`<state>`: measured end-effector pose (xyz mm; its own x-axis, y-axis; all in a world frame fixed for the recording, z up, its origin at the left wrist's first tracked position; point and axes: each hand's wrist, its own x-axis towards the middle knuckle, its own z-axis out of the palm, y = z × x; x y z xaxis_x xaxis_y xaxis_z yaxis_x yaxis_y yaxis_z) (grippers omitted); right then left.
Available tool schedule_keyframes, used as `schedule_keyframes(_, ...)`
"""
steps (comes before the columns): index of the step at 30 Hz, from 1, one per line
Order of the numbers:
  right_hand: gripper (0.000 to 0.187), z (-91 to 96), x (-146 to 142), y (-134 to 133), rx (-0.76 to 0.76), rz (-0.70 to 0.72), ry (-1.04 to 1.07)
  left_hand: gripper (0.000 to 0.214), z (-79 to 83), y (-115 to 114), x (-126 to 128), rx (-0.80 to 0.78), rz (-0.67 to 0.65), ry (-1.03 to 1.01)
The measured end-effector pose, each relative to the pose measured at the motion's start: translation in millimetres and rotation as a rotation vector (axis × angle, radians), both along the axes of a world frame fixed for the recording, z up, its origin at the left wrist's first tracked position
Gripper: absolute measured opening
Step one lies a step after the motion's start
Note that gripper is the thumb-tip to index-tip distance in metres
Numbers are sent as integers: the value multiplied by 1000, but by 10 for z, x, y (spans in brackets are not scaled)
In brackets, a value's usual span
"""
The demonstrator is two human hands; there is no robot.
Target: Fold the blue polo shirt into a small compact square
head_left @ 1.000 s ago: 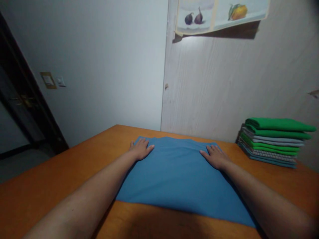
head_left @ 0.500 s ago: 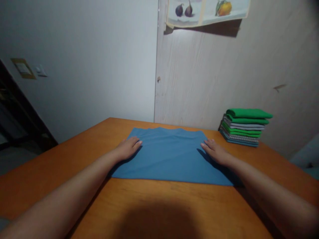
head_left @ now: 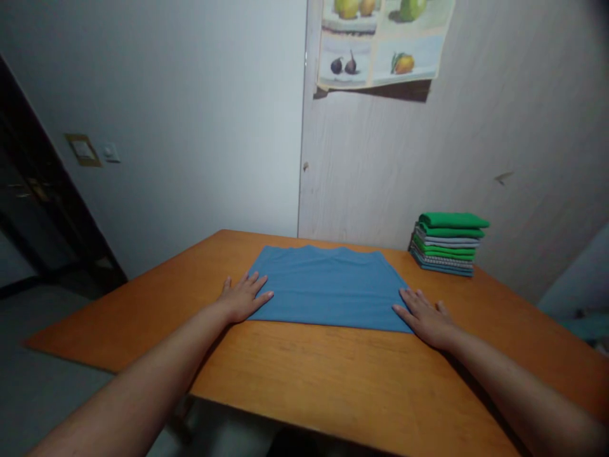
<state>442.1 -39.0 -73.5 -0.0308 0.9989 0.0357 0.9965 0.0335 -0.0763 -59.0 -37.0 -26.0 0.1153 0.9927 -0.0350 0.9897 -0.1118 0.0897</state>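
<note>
A blue cloth [head_left: 328,285] lies spread on the wooden table, its near edge straight and its far edge slightly wavy. My left hand [head_left: 242,298] rests flat with fingers spread over the cloth's left near corner. On the opposite side, my right hand [head_left: 425,317] lies at the right near corner, fingers apart, the thumb and fingertips touching the cloth's edge. Neither hand grips anything. Faint creases run across the cloth's surface.
A stack of folded cloths [head_left: 448,244], green, grey, checked and blue, stands at the table's back right. The orange-brown table [head_left: 304,374] meets a pale wall [head_left: 214,127] behind. A fruit poster [head_left: 380,47] hangs above. A dark door frame [head_left: 57,171] stands at the left.
Both hands have slid nearer along the cloth's sides to its near corners, and the fingers have spread. The head view has tilted up and back, showing more poster and the table's front edge.
</note>
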Motion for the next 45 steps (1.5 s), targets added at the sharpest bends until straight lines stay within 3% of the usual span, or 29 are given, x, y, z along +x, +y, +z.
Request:
schedule_keyframes(5, 80, 92, 162, -42, 120, -4, 178, 80, 58, -109, 69, 95, -46, 3)
schedule_keyframes(8, 68, 187, 331, -170, 207, -52, 290, 76, 106, -225, 133, 113, -97, -30)
schedule_keyframes(11, 55, 245, 413, -334, 255, -119, 258, 75, 88, -308, 171, 74, -110, -28)
schedule_keyframes(17, 39, 216, 435, -540, 179, -50, 183, 77, -44, -321, 143, 64, -65, 5)
schedule_keyframes(22, 39, 207, 503, -613, 255, -148, 289, 75, 2, -335, 232, 104, -102, 20)
schedule_keyframes(26, 43, 231, 375, -651, 217, -73, 260, 71, 3, -386, 354, 88, -169, -30)
schedule_keyframes(30, 37, 267, 278, -654, 172, -41, 180, 73, -70, -413, 312, 38, -166, -37)
schedule_keyframes(33, 30, 279, 343, -652, 189, -130, 184, 74, -125, -414, 202, 50, -131, -33)
schedule_keyframes(38, 35, 251, 461, -678, 228, -246, 227, 76, -171, -406, 123, 79, -131, -18)
schedule_keyframes(45, 38, 177, 409, -683, 229, -125, 185, 75, -152, -481, 185, 105, -116, -10)
